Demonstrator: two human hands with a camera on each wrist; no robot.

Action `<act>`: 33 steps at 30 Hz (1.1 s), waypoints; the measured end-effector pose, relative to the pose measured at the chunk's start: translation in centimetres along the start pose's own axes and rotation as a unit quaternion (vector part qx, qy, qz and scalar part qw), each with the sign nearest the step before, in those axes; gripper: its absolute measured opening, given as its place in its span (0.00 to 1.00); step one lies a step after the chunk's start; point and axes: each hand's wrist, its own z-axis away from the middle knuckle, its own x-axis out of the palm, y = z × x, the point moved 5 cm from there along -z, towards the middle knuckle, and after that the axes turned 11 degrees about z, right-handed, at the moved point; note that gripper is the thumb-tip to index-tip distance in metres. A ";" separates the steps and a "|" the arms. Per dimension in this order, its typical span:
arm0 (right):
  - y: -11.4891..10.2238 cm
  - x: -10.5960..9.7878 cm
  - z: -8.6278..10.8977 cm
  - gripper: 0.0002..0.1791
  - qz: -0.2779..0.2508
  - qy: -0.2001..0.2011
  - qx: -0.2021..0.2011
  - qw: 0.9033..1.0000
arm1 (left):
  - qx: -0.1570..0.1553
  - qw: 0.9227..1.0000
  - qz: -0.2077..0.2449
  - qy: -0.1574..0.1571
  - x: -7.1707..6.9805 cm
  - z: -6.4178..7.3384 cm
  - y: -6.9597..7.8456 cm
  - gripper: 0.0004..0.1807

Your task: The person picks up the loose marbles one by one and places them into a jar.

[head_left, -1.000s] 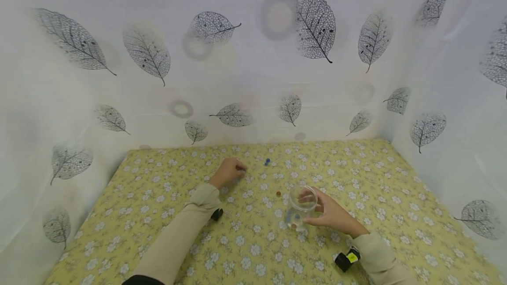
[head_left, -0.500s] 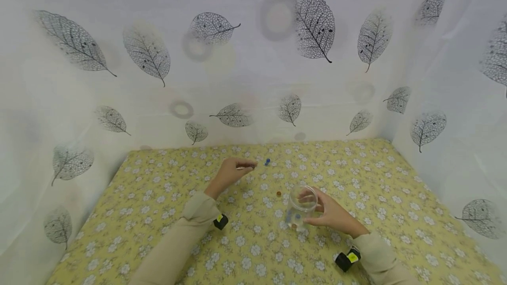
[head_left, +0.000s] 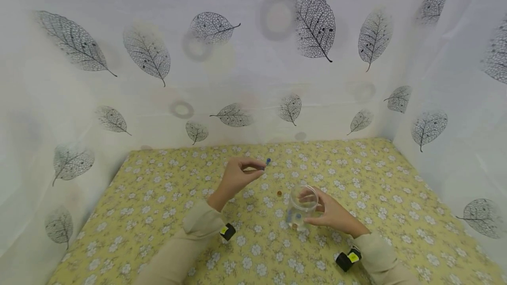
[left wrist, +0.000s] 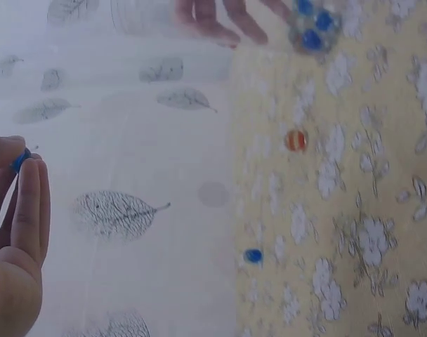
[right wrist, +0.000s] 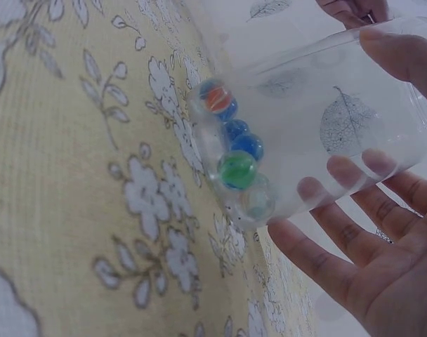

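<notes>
My left hand (head_left: 237,175) pinches a blue marble (left wrist: 21,160) between thumb and fingertips, raised over the cloth. Its fingertips overlap the edge of another blue marble (head_left: 268,160) in the head view; that one lies on the cloth (left wrist: 253,255). An orange-striped marble (head_left: 279,193) rests nearer the jar. With thumb and spread fingers curled about its side, my right hand (head_left: 332,214) holds a clear jar (head_left: 302,206) upright on the table. Inside, at the bottom, are several marbles: blue, an orange one (right wrist: 217,99), a green one (right wrist: 237,170) and a pale clear one (right wrist: 258,200).
A yellow floral cloth (head_left: 158,214) covers the table. White curtains (head_left: 253,65) printed with dark leaves hang behind it and along both sides. Each wrist carries a small black camera, such as the right wrist camera (head_left: 347,261).
My left hand has moved right across the far part of the cloth, its fingers straightening out and the blue marble now at their tips. The right hand and jar have stayed put.
</notes>
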 end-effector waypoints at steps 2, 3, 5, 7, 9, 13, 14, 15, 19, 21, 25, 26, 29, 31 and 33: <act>0.0 0.0 0.0 0.34 0.000 0.000 0.000 1.000 | 0.007 1.000 -0.002 -0.002 0.5 0.3 0.5 0.10; 0.0 0.0 0.0 0.34 0.000 -0.001 0.000 1.000 | 0.010 1.000 -0.003 -0.004 0.8 0.4 0.8 0.10; -0.1 0.0 0.0 0.34 -0.002 -0.001 0.001 1.000 | 0.017 1.000 -0.006 -0.004 1.3 0.6 1.2 0.10; -0.1 0.0 0.0 0.34 -0.005 -0.003 0.001 1.000 | 0.023 1.000 -0.006 -0.003 1.7 0.8 1.4 0.10; -0.1 0.0 0.0 0.34 -0.006 -0.003 0.001 1.000 | 0.032 0.999 -0.005 -0.005 2.2 0.9 1.5 0.11; -0.1 0.0 0.0 0.34 -0.007 -0.003 0.000 1.000 | 0.035 0.999 -0.007 -0.009 3.2 1.1 1.6 0.11; -0.1 0.0 0.0 0.34 -0.007 -0.003 -0.001 1.000 | 0.035 0.999 -0.008 -0.010 3.4 1.2 1.6 0.10; -0.2 0.0 0.1 0.35 -0.006 -0.002 -0.002 1.000 | 0.034 0.999 -0.008 -0.013 3.7 1.3 1.6 0.10; -0.2 0.0 0.1 0.35 -0.006 -0.003 -0.006 1.000 | 0.030 0.999 0.003 -0.021 4.7 1.5 1.8 0.10; -0.2 0.0 0.1 0.35 -0.007 -0.003 -0.008 1.000 | 0.028 0.999 0.010 -0.024 5.2 1.5 1.8 0.10; -0.2 0.0 0.1 0.34 -0.012 -0.002 -0.010 1.000 | 0.024 0.999 0.020 -0.038 5.9 1.4 1.7 0.10; -0.2 0.0 0.1 0.34 -0.013 -0.002 -0.010 1.000 | 0.025 0.999 0.019 -0.041 6.1 1.4 1.7 0.10; -0.1 0.0 0.1 0.34 -0.015 -0.003 -0.010 1.000 | 0.036 0.998 0.012 -0.050 6.5 1.3 1.5 0.10; -0.1 0.0 0.1 0.34 -0.014 -0.002 -0.010 1.000 | 0.042 0.998 0.007 -0.052 6.8 1.2 1.4 0.10; -0.1 0.0 0.1 0.34 -0.013 -0.002 -0.009 1.000 | 0.042 0.998 0.005 -0.053 7.0 1.1 1.3 0.10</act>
